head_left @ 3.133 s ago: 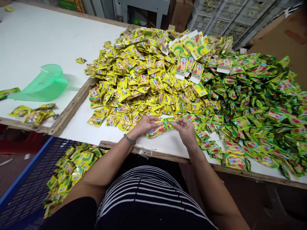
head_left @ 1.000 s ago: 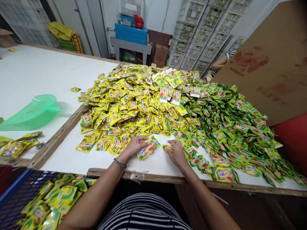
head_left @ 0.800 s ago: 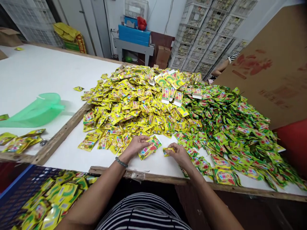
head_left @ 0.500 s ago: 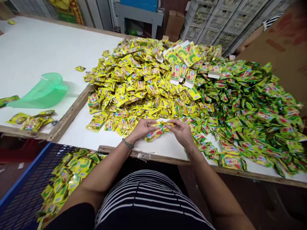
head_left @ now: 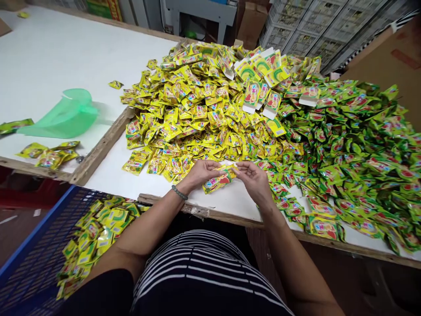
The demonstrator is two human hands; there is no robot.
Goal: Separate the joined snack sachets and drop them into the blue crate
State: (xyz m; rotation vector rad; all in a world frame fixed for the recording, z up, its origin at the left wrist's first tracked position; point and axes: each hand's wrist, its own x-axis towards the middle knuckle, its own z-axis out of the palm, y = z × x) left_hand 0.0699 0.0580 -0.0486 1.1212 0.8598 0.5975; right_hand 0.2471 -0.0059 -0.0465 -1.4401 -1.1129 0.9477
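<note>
Near the table's front edge, a small yellow-and-green carton [head_left: 214, 184] printed with fruit pictures is between my two hands. My left hand [head_left: 199, 174] is closed around its left part, thumb on top. At the carton's right end, the fingertips of my right hand [head_left: 254, 181] pinch together; whether they grip a flap or a sachet there is too small to tell. Just beyond my hands rises a heap of yellow sachets [head_left: 197, 112]. Green sachets [head_left: 332, 140] with watermelon pictures spread to the right. Several cartons with white flaps [head_left: 261, 72] lie on top of the heap.
A translucent green scoop [head_left: 67, 116] rests on the white table [head_left: 66, 48], left of a wooden strip [head_left: 101, 147]. Beside my left arm, a blue crate [head_left: 36, 245] holds filled cartons [head_left: 105, 237]. Stacked crates [head_left: 302, 26] and a cardboard sheet [head_left: 388, 70] stand beyond.
The view has shifted slightly, so the table's contents appear farther right. Both hands stay at the carton, with the right fingers slightly changed at its right end.
</note>
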